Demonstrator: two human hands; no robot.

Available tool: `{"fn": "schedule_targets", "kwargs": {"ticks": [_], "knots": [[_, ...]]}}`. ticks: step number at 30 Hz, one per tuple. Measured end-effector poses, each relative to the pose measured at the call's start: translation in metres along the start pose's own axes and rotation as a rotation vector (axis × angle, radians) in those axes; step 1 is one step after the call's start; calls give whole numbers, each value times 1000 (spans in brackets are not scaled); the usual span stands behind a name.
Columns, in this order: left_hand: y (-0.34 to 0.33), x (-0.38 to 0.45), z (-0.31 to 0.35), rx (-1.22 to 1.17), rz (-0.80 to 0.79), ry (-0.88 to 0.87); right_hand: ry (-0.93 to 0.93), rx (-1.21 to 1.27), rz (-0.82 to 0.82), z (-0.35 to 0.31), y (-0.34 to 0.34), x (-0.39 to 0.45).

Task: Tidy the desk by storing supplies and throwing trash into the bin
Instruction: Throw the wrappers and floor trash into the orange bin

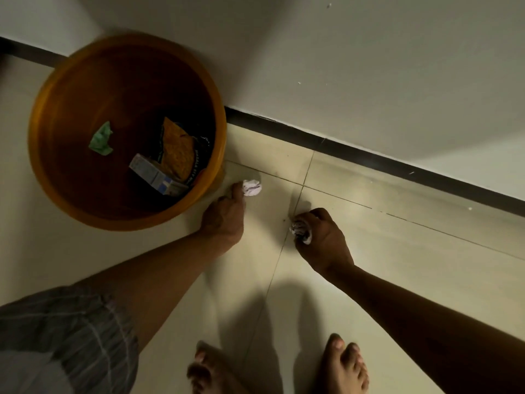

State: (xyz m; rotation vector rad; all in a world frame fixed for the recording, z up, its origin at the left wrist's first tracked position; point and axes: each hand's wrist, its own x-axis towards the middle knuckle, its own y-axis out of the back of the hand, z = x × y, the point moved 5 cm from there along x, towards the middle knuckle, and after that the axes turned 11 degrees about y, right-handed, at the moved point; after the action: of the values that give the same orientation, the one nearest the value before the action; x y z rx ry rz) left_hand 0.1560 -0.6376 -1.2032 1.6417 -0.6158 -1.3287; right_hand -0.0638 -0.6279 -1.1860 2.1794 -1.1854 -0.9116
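Observation:
An orange round bin (56, 166) stands on the tiled floor against the wall. Inside it lie a green crumpled scrap (101, 139), a yellow snack wrapper (176, 150) and a small white-blue carton (157, 173). My left hand (224, 217) reaches down beside the bin's right rim, its fingertips pinching a white crumpled paper ball (251, 187). My right hand (324, 237) is closed around a second crumpled paper ball (300, 228), low over the floor.
A dark skirting strip (369, 157) runs along the white wall behind the bin. My two bare feet (345, 365) stand on the pale floor tiles at the bottom of the view. A striped grey garment (65, 336) fills the lower left corner.

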Motion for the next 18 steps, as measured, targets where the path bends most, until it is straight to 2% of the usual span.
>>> {"fn": "schedule_targets", "kwargs": {"ticks": [2, 3, 5, 7, 9, 12, 14, 18], "knots": [[1, -14, -3, -106, -90, 85, -19, 12, 16, -7, 3, -10], [0, -22, -3, -137, -87, 108, -36, 16, 19, -10, 3, -15], [-1, -19, 8, -143, -39, 79, -52, 25, 10, -16, 4, -22], [2, -5, 24, -87, -1, -20, -30, 40, 10, -20, 5, -22], [1, 1, 34, -259, -61, -72, -7, 43, 10, -21, 6, -19], [-14, -22, 34, -732, -263, 90, -37, 81, 38, -22, 15, -25], [-11, -64, 27, -849, -245, 156, -81, 93, 56, -25, 29, -36], [21, -147, -4, -966, -120, 153, -158, 84, 61, -42, 64, -61]]}}
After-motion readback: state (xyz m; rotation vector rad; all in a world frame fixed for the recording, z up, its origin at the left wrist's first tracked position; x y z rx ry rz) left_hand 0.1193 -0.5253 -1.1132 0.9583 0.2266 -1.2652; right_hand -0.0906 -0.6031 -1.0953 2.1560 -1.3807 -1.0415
